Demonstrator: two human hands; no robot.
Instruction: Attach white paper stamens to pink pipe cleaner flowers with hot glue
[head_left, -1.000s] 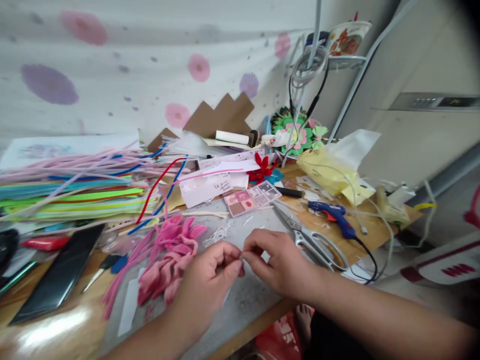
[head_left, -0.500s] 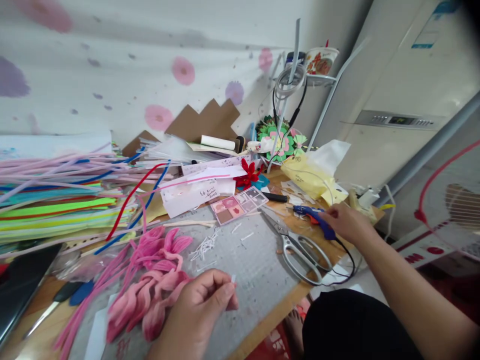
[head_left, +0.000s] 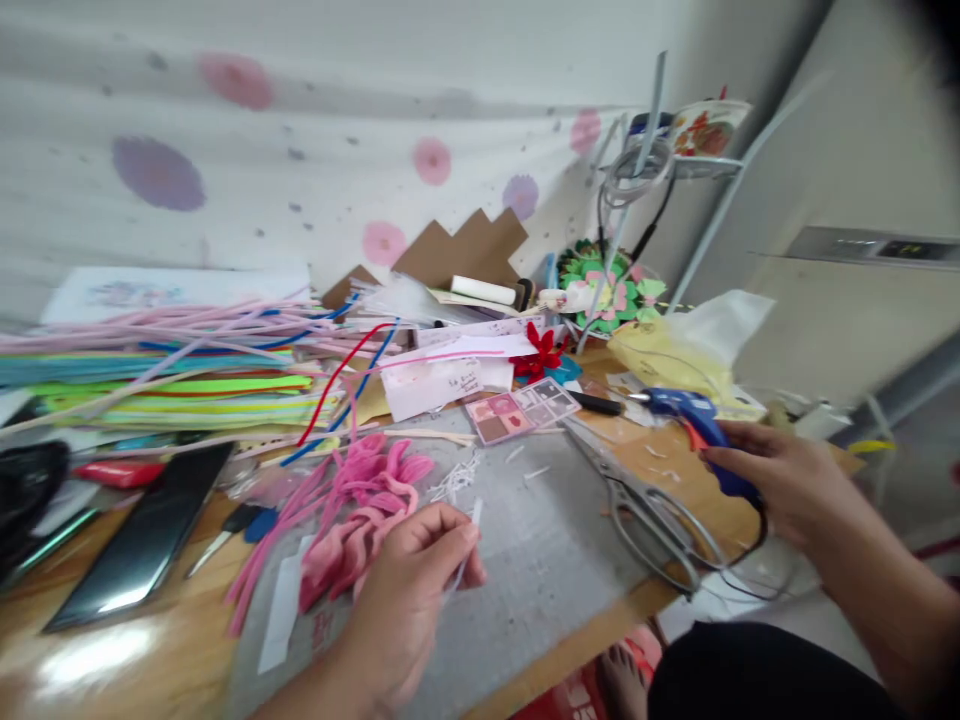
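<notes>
Pinched between the thumb and fingers of my left hand (head_left: pixel 427 575) is a thin whitish strip (head_left: pixel 476 512), its lower part mostly hidden. My right hand (head_left: pixel 780 485) grips the handle of a blue hot glue gun (head_left: pixel 686 405) with an orange trigger, its nozzle pointing left, raised over the table. Beside my left hand lie bundles of pink fuzzy stems (head_left: pixel 345 545), wavy and twisted, on a grey mat (head_left: pixel 525 570). Large metal scissors (head_left: pixel 637 510) rest between my hands. Small white scraps (head_left: pixel 456 478) are scattered beyond my left hand.
Coloured pipe cleaners (head_left: pixel 187 390) lie piled at the left, near a black phone-like slab (head_left: pixel 150 540). A red flower (head_left: pixel 540 350), a pink-and-grey card (head_left: pixel 517 410) and a yellow tissue pack (head_left: pixel 675 350) sit farther back. A cable trails from the glue gun past the table edge.
My right hand has lifted the glue gun off the table. The strip in my left hand now shows more. The view has swung left.
</notes>
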